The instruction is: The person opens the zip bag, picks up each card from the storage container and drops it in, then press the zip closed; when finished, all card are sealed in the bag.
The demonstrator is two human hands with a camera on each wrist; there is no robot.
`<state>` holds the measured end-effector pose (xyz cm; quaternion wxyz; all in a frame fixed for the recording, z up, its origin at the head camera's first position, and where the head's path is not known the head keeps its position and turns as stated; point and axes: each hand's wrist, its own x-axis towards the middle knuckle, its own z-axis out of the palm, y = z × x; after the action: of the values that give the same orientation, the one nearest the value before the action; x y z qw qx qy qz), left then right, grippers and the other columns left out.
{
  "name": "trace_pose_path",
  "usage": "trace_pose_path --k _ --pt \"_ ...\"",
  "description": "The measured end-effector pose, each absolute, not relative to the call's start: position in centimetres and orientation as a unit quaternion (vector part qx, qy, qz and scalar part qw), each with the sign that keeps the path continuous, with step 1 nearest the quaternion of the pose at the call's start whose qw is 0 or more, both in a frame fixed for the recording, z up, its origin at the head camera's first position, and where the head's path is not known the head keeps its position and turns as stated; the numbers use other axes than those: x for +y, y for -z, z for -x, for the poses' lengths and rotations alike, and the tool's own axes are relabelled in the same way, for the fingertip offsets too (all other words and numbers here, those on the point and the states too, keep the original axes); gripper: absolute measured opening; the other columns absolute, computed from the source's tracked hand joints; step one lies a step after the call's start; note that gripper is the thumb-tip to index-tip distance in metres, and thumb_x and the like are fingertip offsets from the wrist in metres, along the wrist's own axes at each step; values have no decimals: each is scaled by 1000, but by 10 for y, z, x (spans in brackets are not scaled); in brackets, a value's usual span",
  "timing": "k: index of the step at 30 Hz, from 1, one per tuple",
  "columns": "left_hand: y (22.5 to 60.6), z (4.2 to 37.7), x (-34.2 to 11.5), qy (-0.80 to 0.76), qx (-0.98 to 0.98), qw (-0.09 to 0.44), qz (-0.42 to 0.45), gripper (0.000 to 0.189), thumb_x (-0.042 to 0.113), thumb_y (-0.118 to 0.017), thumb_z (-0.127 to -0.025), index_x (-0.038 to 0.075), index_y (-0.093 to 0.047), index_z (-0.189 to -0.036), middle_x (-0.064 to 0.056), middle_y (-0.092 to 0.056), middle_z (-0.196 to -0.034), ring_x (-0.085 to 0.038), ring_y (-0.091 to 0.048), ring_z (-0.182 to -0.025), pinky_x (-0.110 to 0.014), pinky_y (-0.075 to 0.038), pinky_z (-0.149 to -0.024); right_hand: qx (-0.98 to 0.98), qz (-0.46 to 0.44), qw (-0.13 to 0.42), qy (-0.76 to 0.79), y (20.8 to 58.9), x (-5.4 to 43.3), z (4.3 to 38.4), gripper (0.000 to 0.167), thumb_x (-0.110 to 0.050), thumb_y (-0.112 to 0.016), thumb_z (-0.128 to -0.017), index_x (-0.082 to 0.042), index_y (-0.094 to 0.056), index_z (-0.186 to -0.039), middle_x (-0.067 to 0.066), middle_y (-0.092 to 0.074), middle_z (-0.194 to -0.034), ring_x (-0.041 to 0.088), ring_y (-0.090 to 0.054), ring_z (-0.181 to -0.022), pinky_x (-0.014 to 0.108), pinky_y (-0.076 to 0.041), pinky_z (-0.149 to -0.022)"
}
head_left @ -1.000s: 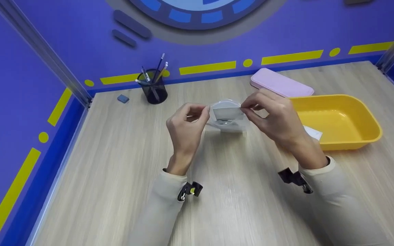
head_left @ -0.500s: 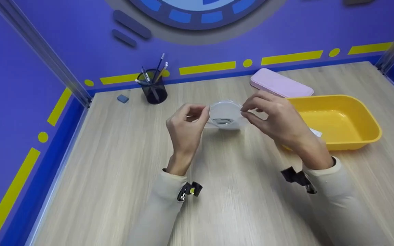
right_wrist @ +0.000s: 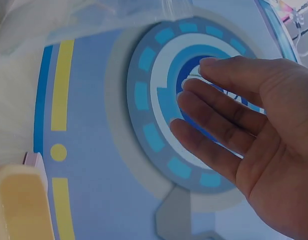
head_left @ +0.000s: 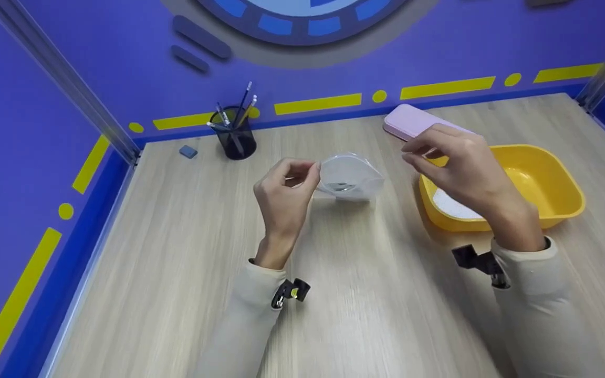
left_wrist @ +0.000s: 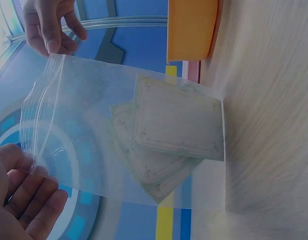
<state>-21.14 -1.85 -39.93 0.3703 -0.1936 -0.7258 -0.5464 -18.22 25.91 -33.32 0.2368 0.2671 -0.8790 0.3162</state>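
Observation:
A clear zip bag [head_left: 352,176] stands upright on the table with its mouth gaping. Inside it, pale cards [left_wrist: 178,120] with patterned borders lie fanned at the bottom, plain in the left wrist view. My left hand [head_left: 287,197] pinches the bag's left edge by the zip between thumb and fingers. To the right of the bag, my right hand [head_left: 460,168] hovers in front of the yellow bin with nothing in it. Its fingers [right_wrist: 218,105] are loosely bent and apart from the thumb in the right wrist view.
A yellow bin [head_left: 560,184] on the right holds a white sheet or card [head_left: 452,205], partly behind my right hand. Behind it lies a pink case [head_left: 413,118]. A black mesh pen cup [head_left: 237,142] and a blue-grey eraser [head_left: 188,151] stand at the back left, near the wall.
A card held by my right hand at the bag's mouth has dropped inside. The right hand has let go and moved right toward the bin. My left hand has stayed at the bag.

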Motion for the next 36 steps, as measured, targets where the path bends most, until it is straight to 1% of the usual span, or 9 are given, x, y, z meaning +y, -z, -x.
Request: trace_pose_path --k 4,10,13,16,17,22,25,33,36 --pt "398 211 -19 548 -727 367 193 4 1 -82 -89 2 -78 -89 -4 -76 -83 -13 -74 -74 -26 -64 -71 -897 -232 204 -315 334 272 187 13 0 -80 -94 -2 -78 -106 11 -78 -103 28 -75 -93 3 -46 -80" --pt "399 211 -19 547 -729 364 190 5 2 -82 -89 2 -77 -89 -4 -76 -84 -13 -73 -74 -26 -63 -71 -931 -142 103 -319 341 294 195 16 -5 -76 -98 0 -76 -113 15 -76 -108 31 -71 -98 6 -46 -79" --pt "399 211 -19 548 -729 364 189 5 2 -82 -89 2 -77 -89 -4 -76 -84 -13 -73 -74 -26 -63 -71 -938 -104 55 -325 347 304 200 20 -10 -74 -101 0 -74 -118 17 -74 -111 33 -69 -102 25 -56 -91" --pt "399 210 -19 548 -729 365 189 5 1 -82 -89 2 -77 -89 -4 -76 -84 -13 -73 -74 -26 -63 -71 -944 -80 18 -318 354 312 207 25 -15 -74 -102 1 -72 -122 20 -73 -115 36 -67 -106 49 -57 -95" --pt "399 210 -19 547 -729 365 190 5 1 -82 -89 2 -77 -89 -4 -76 -84 -13 -73 -75 -26 -64 -71 -946 -76 10 -315 357 314 209 26 -16 -74 -102 1 -72 -122 21 -72 -115 36 -66 -106 51 -57 -95" --pt "398 210 -19 547 -727 367 193 5 1 -82 -89 2 -77 -90 -4 -76 -84 -14 -74 -76 -27 -64 -72 -950 -68 -9 -305 370 325 218 26 -15 -75 -101 2 -72 -121 21 -72 -113 35 -66 -102 18 -52 -82" --pt "398 210 -20 547 -727 366 194 5 0 -82 -89 2 -77 -90 -4 -76 -84 -14 -74 -76 -27 -64 -72 -949 -67 -17 -306 377 330 221 26 -12 -75 -101 3 -72 -121 21 -72 -112 34 -66 -100 7 -45 -73" --pt "398 211 -19 550 -726 366 192 5 0 -82 -88 1 -77 -89 -5 -76 -84 -14 -74 -76 -27 -64 -72 -949 -57 -29 -309 395 341 229 25 -7 -75 -99 7 -71 -120 23 -71 -110 36 -64 -97 6 -45 -70" --pt "399 211 -19 552 -725 366 190 6 0 -83 -88 1 -77 -89 -5 -76 -83 -14 -74 -75 -27 -64 -72 -951 -52 -35 -303 402 345 231 26 -7 -75 -99 8 -70 -120 24 -71 -109 37 -64 -97 15 -51 -77"
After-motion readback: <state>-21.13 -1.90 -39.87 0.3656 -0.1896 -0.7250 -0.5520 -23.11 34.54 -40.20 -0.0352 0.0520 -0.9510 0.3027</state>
